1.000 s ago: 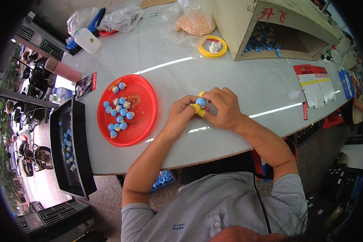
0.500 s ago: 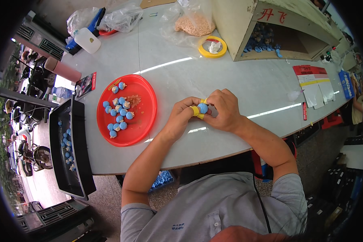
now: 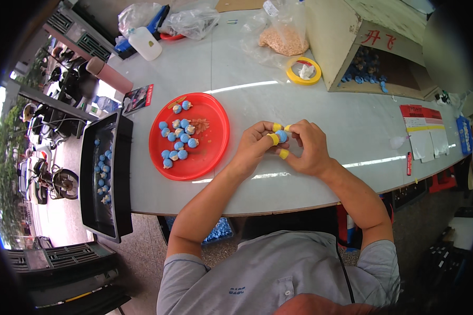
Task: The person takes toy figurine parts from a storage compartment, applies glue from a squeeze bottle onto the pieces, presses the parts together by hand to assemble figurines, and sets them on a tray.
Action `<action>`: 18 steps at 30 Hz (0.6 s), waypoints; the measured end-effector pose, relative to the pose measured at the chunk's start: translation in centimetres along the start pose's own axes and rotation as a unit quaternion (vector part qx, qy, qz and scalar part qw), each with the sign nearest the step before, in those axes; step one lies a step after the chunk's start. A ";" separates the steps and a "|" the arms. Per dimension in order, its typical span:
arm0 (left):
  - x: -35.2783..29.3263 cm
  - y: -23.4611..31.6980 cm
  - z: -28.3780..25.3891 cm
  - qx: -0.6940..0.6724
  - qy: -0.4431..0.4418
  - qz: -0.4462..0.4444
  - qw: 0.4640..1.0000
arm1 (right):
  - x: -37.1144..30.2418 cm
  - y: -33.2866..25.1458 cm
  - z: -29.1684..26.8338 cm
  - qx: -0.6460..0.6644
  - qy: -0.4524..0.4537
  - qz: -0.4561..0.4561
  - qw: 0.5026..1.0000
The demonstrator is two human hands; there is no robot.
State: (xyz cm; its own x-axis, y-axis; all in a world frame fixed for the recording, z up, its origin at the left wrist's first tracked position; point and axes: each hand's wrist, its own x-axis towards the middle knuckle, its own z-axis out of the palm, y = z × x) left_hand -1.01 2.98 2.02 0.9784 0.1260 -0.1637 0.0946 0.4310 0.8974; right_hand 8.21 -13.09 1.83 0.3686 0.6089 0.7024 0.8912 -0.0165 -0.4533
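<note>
Both hands, left [image 3: 253,149] and right [image 3: 309,147], pinch one blue piece [image 3: 281,136] together, right of the red tray [image 3: 214,144]. Bare worktop [image 3: 352,121] surrounds them; its near edge lies close. Roughly twelve pieces fill the tray.

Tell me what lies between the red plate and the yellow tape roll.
In the head view, only bare white table lies between the red plate and the yellow tape roll, crossed by a bright streak of reflected light.
</note>
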 end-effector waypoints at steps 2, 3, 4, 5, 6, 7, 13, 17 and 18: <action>0.5 0.0 0.0 0.012 0.038 0.021 0.999 | -0.3 0.3 -0.7 0.017 -0.002 0.015 1.000; 0.4 0.3 -0.5 0.019 0.039 0.032 0.999 | -0.7 0.7 -0.9 0.052 0.012 0.053 0.997; 0.6 0.4 -0.5 0.022 0.073 0.024 0.997 | -1.1 1.3 -1.2 0.080 0.025 0.094 0.992; 0.8 0.6 0.0 0.023 0.102 0.015 0.994 | -1.2 1.6 -1.2 0.071 0.034 0.090 0.993; 0.6 1.1 0.2 0.047 0.127 0.018 0.991 | -1.2 1.9 -1.3 0.081 0.059 0.106 0.989; 0.2 1.6 -0.1 0.095 0.150 0.026 0.984 | -1.4 2.3 -1.2 0.090 0.086 0.124 0.984; -2.7 3.5 -4.4 0.454 0.306 0.193 0.814 | 1.2 3.2 -2.4 0.368 0.247 0.396 0.804; -4.0 4.2 -6.8 0.637 0.303 0.123 0.698 | 1.2 6.0 -6.4 0.337 0.291 0.447 0.776; -4.2 4.4 -7.2 0.640 0.295 0.127 0.698 | 1.3 6.6 -7.1 0.313 0.309 0.459 0.772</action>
State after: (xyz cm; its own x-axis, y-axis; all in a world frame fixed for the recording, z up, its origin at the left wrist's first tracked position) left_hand -6.00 10.82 3.73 0.7830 0.5623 0.2660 0.3878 -0.7756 0.4980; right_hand 16.42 -18.06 3.64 0.9970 0.0701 -0.0325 -0.0514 0.2889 -0.9560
